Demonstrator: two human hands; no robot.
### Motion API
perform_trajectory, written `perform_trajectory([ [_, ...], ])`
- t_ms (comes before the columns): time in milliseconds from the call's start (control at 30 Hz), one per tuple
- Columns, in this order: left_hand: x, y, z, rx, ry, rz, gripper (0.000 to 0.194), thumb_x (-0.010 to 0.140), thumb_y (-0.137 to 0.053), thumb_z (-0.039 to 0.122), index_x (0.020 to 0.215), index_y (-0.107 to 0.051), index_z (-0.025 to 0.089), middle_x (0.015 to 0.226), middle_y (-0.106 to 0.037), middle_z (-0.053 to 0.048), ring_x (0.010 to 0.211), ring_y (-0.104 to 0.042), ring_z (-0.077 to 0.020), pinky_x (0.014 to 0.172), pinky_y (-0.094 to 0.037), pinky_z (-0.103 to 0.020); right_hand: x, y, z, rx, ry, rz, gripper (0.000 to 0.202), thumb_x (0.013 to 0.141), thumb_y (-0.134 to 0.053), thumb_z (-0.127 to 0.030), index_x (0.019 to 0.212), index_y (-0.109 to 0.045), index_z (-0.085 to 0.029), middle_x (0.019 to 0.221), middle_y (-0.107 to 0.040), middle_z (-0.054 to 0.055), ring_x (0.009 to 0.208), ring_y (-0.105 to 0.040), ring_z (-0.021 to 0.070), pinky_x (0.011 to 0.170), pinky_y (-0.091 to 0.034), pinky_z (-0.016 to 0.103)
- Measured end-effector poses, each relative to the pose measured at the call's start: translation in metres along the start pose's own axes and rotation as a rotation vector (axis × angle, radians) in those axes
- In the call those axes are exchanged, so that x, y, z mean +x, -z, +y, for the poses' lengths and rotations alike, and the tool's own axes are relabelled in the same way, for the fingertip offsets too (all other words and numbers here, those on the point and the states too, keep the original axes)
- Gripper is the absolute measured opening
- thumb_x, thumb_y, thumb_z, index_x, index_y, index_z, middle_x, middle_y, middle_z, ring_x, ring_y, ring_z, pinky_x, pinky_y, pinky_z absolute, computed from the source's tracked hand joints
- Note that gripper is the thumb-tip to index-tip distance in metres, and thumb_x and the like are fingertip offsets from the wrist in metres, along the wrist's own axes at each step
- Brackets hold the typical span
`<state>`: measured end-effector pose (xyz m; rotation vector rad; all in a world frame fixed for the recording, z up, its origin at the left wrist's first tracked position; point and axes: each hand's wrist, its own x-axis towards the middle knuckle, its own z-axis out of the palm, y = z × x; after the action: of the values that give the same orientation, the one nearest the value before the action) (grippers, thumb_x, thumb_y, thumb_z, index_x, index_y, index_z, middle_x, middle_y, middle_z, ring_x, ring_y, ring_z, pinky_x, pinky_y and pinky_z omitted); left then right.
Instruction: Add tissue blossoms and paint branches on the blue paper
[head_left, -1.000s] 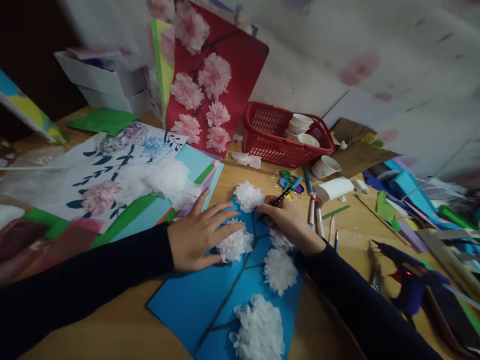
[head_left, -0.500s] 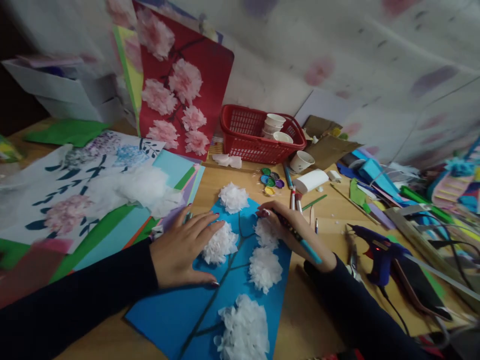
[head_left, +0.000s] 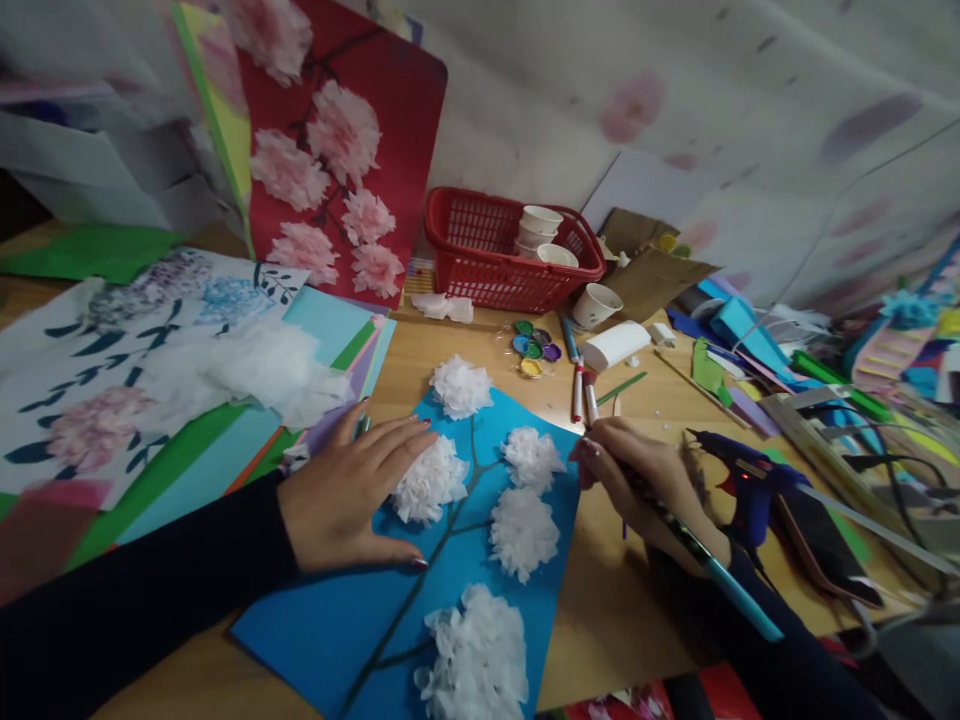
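Note:
A blue sheet lies on the table, painted with a dark branch and bearing several ruffled white paper flowers. My left hand rests on its left side, fingers stretched out beside a white flower. My right hand is at the sheet's right edge, closed round a slim paintbrush with a dark speckled handle and a light-blue end. Its tip is hidden by my fingers. Just left of that hand sit two more flowers, an upper one and a lower one.
Small paint pots, markers and a white roll lie behind the sheet. A red basket holds paper cups. At right are a glue gun and a phone. A red picture with pink flowers stands at the back.
My right hand has moved right with the paintbrush, off the upper right flower to the sheet's edge. My left hand stays on the sheet. The view has shifted slightly.

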<state>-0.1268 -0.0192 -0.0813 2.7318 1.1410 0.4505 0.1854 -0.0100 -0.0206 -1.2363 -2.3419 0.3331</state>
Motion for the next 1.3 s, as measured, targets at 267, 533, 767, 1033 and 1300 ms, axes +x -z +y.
perform_trajectory([
  [267,-0.002,-0.003,-0.002,0.006,-0.011,0.011,0.097,0.070,-0.051,0.080,0.142,-0.035,0.017,0.141,-0.050,-0.016,0.131,-0.045,-0.0309,0.115,-0.007,-0.054,-0.003,-0.001,0.000,0.153,0.134,-0.129,0.025,0.097,-0.044,-0.029,0.084,-0.065,-0.022,0.064,-0.066,0.002,0.077,-0.066,0.0187,0.090,-0.048,0.038],
  [533,0.001,-0.001,0.000,0.003,-0.002,0.006,0.097,0.070,-0.047,0.082,0.141,-0.038,0.017,0.141,-0.051,-0.016,0.131,-0.045,-0.0301,0.116,-0.004,-0.052,0.035,-0.011,-0.020,0.784,-0.317,0.181,0.030,0.095,-0.041,-0.040,0.092,-0.064,-0.021,0.052,-0.049,-0.004,0.048,-0.045,0.0107,0.050,-0.037,0.026],
  [767,0.002,0.005,0.004,-0.020,0.031,-0.047,0.099,0.070,-0.045,0.083,0.142,-0.037,0.016,0.143,-0.048,-0.017,0.133,-0.042,-0.0322,0.114,-0.005,-0.056,0.078,-0.043,-0.023,0.849,-0.356,-0.034,0.027,0.081,-0.066,-0.037,0.069,-0.050,-0.019,0.048,-0.056,-0.005,0.042,-0.048,0.0081,0.046,-0.039,0.022],
  [1033,0.002,0.004,0.001,-0.045,0.024,-0.064,0.100,0.072,-0.046,0.082,0.144,-0.033,0.014,0.144,-0.046,-0.018,0.135,-0.040,-0.0329,0.114,-0.003,-0.058,0.074,-0.066,-0.022,0.711,-0.428,0.071,0.036,0.076,-0.071,-0.041,0.064,-0.043,-0.022,0.044,-0.057,-0.005,0.037,-0.050,0.0087,0.039,-0.037,0.020],
  [1300,0.003,0.008,0.001,-0.021,0.007,-0.074,0.097,0.074,-0.042,0.082,0.143,-0.034,0.015,0.145,-0.046,-0.017,0.135,-0.040,-0.0319,0.115,0.000,-0.057,0.074,-0.070,-0.022,0.529,-0.367,0.043,0.033,0.079,-0.063,-0.024,0.057,-0.038,-0.022,0.039,-0.044,-0.008,0.033,-0.039,0.0064,0.036,-0.024,0.020],
])
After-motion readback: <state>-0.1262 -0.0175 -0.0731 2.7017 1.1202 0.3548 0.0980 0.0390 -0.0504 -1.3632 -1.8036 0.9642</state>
